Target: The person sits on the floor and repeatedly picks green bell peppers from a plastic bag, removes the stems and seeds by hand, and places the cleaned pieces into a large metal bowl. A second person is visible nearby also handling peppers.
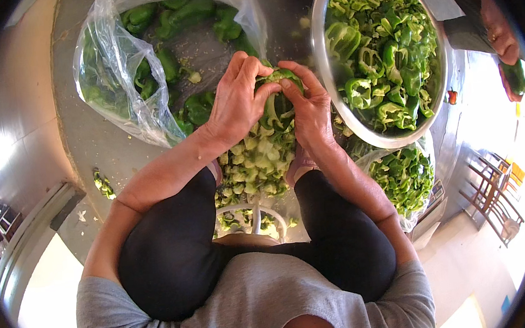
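Note:
Between my two hands is an opened green bell pepper (279, 112), its hollow inside partly showing. My left hand (238, 94) pinches its upper edge with thumb and fingertips. From the other side, my right hand (311, 107) grips the same pepper, the two thumbs almost meeting. Below it, a heap of pale green pepper cores and stems (262, 157) lies on the floor between my feet. Ahead on the left, a clear plastic bag (133, 77) lies open with whole green bell peppers (191, 17) in it. The fingers partly cover the held pepper.
Right of my hand stands a steel basin (321, 53) full of cut green peppers (383, 57). Beside my right knee is a plastic bag of pepper pieces (400, 181). Another person's hand (505, 41) is at the far right, near a green pepper (513, 78). Chairs (491, 192) stand beyond.

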The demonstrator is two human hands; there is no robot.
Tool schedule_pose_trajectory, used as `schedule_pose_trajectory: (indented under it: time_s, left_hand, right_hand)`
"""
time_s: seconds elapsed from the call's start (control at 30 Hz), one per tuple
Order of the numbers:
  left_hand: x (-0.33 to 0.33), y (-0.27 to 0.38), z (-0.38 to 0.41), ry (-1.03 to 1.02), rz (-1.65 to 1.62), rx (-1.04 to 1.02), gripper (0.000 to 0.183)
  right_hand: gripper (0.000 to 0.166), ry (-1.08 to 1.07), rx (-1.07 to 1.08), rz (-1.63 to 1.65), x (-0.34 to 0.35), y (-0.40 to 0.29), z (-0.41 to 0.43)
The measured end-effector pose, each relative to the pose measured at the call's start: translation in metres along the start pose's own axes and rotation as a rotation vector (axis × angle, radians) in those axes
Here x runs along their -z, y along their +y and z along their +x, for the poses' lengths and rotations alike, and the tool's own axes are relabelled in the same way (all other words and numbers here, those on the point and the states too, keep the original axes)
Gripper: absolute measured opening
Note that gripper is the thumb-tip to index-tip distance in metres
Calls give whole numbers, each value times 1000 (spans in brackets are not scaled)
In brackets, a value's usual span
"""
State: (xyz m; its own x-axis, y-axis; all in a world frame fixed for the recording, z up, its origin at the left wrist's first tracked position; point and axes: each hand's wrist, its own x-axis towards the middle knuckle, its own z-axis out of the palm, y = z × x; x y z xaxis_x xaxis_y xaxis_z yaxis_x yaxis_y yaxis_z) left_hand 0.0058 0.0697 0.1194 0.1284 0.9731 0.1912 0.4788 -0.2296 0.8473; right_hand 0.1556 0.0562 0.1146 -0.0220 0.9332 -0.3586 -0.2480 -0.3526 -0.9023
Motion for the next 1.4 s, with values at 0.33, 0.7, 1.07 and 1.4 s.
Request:
schedule_pose_trajectory:
  time_s: [0.33,0.7,1.07,1.4]
  left_hand:
    - [-10,-12,8,44,33,39,29]
    - [21,-33,9,-628,-251,201,26]
    - [37,-34,-43,-684,-35,-121,16]
    - [50,-24,-65,-590,128,-86,17]
  right_hand:
    - [26,92,-38,36,0,12,18]
    - [32,-433,-304,-50,41,-26,14]
    - [31,-554,-629,24,47,5,-20]
    - [25,-466,-589,-229,49,12,-39]
